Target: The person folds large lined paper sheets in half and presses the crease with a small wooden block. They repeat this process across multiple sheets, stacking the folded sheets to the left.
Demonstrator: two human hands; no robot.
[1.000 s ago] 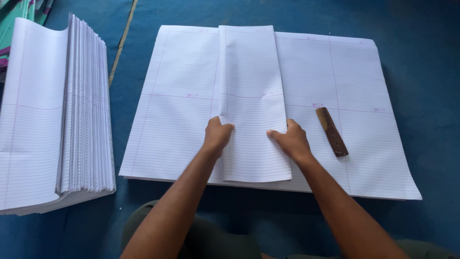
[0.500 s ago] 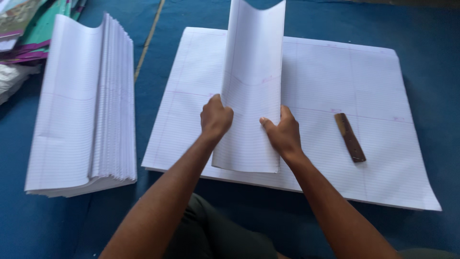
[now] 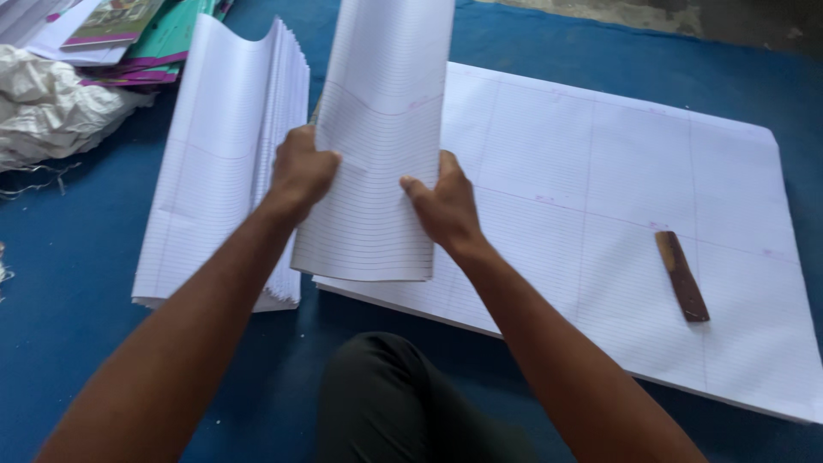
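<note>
1. Your left hand (image 3: 302, 171) is closed on the left edge of a folded ruled sheet (image 3: 381, 146), thumb on the front face and fingers wrapped behind.
2. Your right hand (image 3: 446, 206) clamps the right edge of the same sheet, thumb pressed across the front, fingers hidden behind the paper.
3. You hold the folded ruled sheet lifted and tilted away from you; its top runs out of view, its lower edge hangs just above the near edge of the flat paper, and a soft bend crosses it between your hands.
4. Below and to the right lies a large flat stack of ruled paper (image 3: 617, 214) spread on the blue floor mat (image 3: 69, 343).
5. A small brown wooden stick (image 3: 682, 276) rests on that flat stack, well to the right of your right hand.
6. To the left of your left hand sits a thick pile of folded sheets (image 3: 225, 163), its near end on the mat.
7. At the far left lie crumpled white sacking (image 3: 51, 103) and some green and purple book covers (image 3: 146, 43).
8. Your dark-trousered knee (image 3: 394, 403) shows at the bottom.
</note>
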